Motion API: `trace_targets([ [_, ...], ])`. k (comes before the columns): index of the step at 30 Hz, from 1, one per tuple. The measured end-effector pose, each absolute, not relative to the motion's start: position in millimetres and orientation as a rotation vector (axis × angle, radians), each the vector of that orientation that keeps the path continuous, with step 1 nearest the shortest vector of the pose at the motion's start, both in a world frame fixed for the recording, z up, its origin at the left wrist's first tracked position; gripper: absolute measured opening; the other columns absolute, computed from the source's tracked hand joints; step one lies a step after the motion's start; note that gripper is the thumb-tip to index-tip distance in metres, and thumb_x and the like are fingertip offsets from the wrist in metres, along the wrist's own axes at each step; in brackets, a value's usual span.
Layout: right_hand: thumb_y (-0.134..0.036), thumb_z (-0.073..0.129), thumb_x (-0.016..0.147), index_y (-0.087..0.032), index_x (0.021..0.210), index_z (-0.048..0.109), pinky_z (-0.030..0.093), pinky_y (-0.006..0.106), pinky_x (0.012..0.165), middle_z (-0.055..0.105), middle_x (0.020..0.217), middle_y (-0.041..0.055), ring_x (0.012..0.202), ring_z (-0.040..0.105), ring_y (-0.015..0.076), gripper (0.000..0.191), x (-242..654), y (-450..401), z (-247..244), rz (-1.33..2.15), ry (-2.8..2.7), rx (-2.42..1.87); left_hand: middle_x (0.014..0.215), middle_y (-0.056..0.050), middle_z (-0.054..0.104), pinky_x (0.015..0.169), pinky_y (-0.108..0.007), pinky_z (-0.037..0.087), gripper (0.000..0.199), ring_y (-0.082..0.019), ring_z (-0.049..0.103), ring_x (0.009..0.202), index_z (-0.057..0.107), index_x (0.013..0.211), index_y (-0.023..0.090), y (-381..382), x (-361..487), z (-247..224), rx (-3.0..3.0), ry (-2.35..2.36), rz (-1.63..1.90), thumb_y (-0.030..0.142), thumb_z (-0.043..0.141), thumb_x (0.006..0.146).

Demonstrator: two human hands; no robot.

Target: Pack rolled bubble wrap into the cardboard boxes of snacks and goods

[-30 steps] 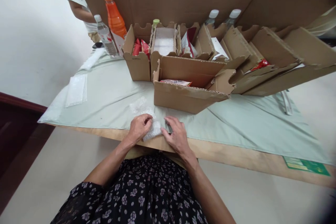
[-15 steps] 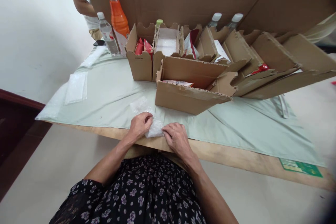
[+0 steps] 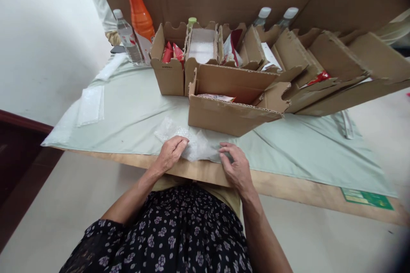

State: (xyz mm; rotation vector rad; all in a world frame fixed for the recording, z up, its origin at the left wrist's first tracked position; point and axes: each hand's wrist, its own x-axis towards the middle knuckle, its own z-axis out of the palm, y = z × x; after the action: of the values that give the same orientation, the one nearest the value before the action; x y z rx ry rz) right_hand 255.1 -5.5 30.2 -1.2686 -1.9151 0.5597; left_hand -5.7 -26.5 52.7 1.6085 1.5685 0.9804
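A crumpled clear piece of bubble wrap (image 3: 196, 146) lies on the cloth near the table's front edge. My left hand (image 3: 172, 153) is closed on its near left side, with thumb and fingers pressed together. To the right of the wrap, my right hand (image 3: 236, 165) has its thumb and fingers apart and holds nothing I can see. Its fingertips are close to the wrap's right end. Just behind the wrap stands an open cardboard box (image 3: 233, 117) with a printed packet (image 3: 218, 97) inside.
Behind is a row of open cardboard boxes (image 3: 169, 79) with packets in them. An orange bottle (image 3: 141, 17) and a clear bottle (image 3: 128, 38) stand at back left. Flat bubble wrap sheets (image 3: 90, 106) lie left. A green card (image 3: 367, 198) lies at the front right edge.
My right hand has moved right, away from my left hand, and its fingers have parted. The bubble wrap is spread wider between the hands. The person's arm at back left has gone from view.
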Motion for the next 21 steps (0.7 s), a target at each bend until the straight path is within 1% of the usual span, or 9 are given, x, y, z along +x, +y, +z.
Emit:
trace_targets([
  [3,-0.031,0.056,0.096,-0.026,0.104,0.068,0.051,0.048,0.099,0.075,0.12,0.0091,0.113,0.068,0.0288,0.016,253,-6,34,0.502,-1.841,-1.3,0.096,-0.005,0.076,0.079,-0.029,0.056,0.022,-0.018,0.07,0.085,0.074,0.099,0.019,-23,-3,48,1.639,1.623,0.94,0.027,0.054,0.095],
  [5,-0.034,0.059,0.096,-0.026,0.112,0.068,0.05,0.048,0.1,0.073,0.124,0.01,0.116,0.067,0.0295,0.021,242,-8,40,0.448,-1.887,-1.276,0.094,-0.005,0.074,0.074,-0.029,0.055,0.018,-0.017,0.068,0.078,0.074,0.1,0.019,-21,1,46,1.684,1.69,0.873,0.027,0.06,0.091],
  [8,-0.031,0.062,0.095,-0.024,0.126,0.066,0.047,0.048,0.103,0.07,0.134,0.0114,0.122,0.064,0.0304,0.033,213,-12,46,0.423,-2.117,-1.185,0.096,-0.005,0.073,0.079,-0.031,0.056,0.02,-0.017,0.067,0.078,0.075,0.104,0.02,-19,8,45,1.805,1.783,0.763,0.029,0.066,0.089],
  [10,-0.026,0.062,0.094,-0.022,0.129,0.066,0.045,0.048,0.104,0.07,0.136,0.0116,0.124,0.062,0.0307,0.035,196,-13,46,0.446,-2.283,-1.131,0.099,-0.005,0.072,0.084,-0.032,0.056,0.022,-0.019,0.068,0.084,0.075,0.107,0.021,-19,9,45,1.875,1.8,0.714,0.023,0.062,0.089],
  [12,-0.021,0.061,0.093,-0.021,0.126,0.068,0.045,0.047,0.102,0.072,0.13,0.011,0.123,0.062,0.0307,0.033,188,-12,42,0.452,-2.392,-1.123,0.102,-0.005,0.072,0.087,-0.032,0.056,0.028,-0.019,0.068,0.089,0.074,0.107,0.021,-18,7,43,1.896,1.78,0.71,0.014,0.056,0.087],
  [14,-0.018,0.06,0.092,-0.022,0.119,0.07,0.044,0.047,0.1,0.074,0.124,0.0101,0.119,0.063,0.0307,0.029,192,-9,36,0.427,-2.419,-1.17,0.101,-0.005,0.073,0.087,-0.031,0.056,0.031,-0.019,0.068,0.089,0.074,0.106,0.02,-18,4,41,1.877,1.751,0.745,0.01,0.053,0.085],
  [18,-0.015,0.057,0.089,-0.021,0.098,0.073,0.045,0.046,0.094,0.077,0.113,0.0095,0.108,0.066,0.0295,0.02,235,-3,24,0.35,-2.288,-1.321,0.094,-0.003,0.072,0.08,-0.03,0.055,0.026,-0.016,0.065,0.078,0.074,0.102,0.02,-17,-2,38,1.82,1.712,0.808,0.013,0.055,0.087],
  [21,-0.02,0.055,0.091,-0.022,0.089,0.072,0.047,0.044,0.09,0.078,0.099,0.0078,0.098,0.068,0.0271,0.017,272,-3,23,0.3,-2.067,-1.431,0.095,-0.003,0.073,0.075,-0.029,0.053,0.022,-0.015,0.064,0.074,0.074,0.101,0.019,-17,-2,37,1.804,1.708,0.826,0.016,0.057,0.088],
])
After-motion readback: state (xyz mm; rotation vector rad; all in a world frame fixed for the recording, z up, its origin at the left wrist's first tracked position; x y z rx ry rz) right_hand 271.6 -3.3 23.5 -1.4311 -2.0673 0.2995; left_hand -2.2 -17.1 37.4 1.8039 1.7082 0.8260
